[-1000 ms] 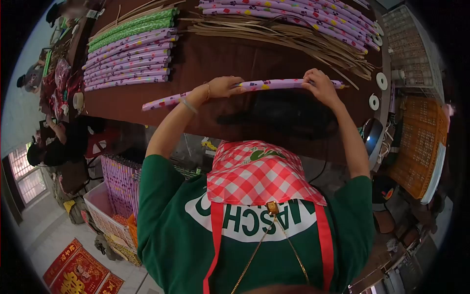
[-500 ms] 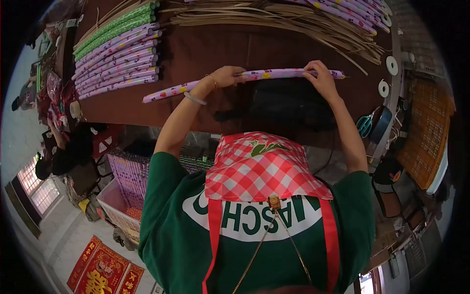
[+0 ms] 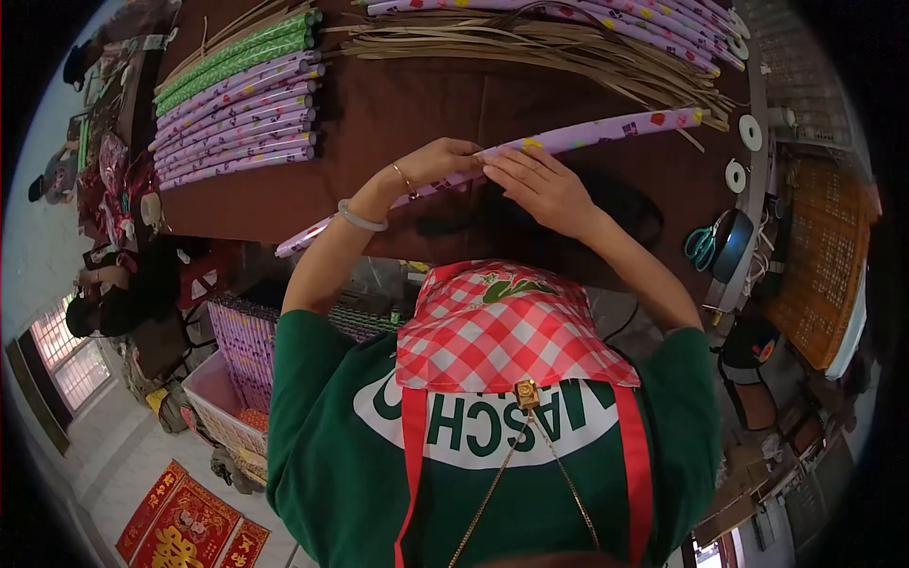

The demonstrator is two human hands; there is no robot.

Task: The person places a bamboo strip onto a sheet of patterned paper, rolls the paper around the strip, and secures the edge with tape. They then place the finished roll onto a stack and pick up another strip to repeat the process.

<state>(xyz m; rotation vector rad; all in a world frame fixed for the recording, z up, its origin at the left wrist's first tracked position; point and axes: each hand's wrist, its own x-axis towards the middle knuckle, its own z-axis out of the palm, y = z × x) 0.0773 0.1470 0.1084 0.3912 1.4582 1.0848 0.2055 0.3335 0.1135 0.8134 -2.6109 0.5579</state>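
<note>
A long tube [image 3: 615,131] in lilac patterned wrap slants over the table, its right end higher in view. My left hand [image 3: 437,163] is closed around its middle, a bracelet and a pale bangle on that wrist. Right beside it, my right hand [image 3: 542,187] is on the same tube, its fingers pressed together across the near side with the tips close to my left fingers. The thumb of my right hand is hard to make out. The tube's lower left end [image 3: 303,237] passes under my left forearm and out past the table's near edge.
Green and lilac tubes [image 3: 237,123] lie stacked at the left. Thin brown strips [image 3: 530,45] and more lilac tubes [image 3: 653,28] lie at the back. Tape rolls [image 3: 736,176] and teal-handled scissors [image 3: 701,248] are at the right. A person [image 3: 95,293] is at the far left.
My right hand has moved left from the tube's right end to beside my left hand. The tube now tilts more, right end up and left end down. My left hand has stayed near its middle.
</note>
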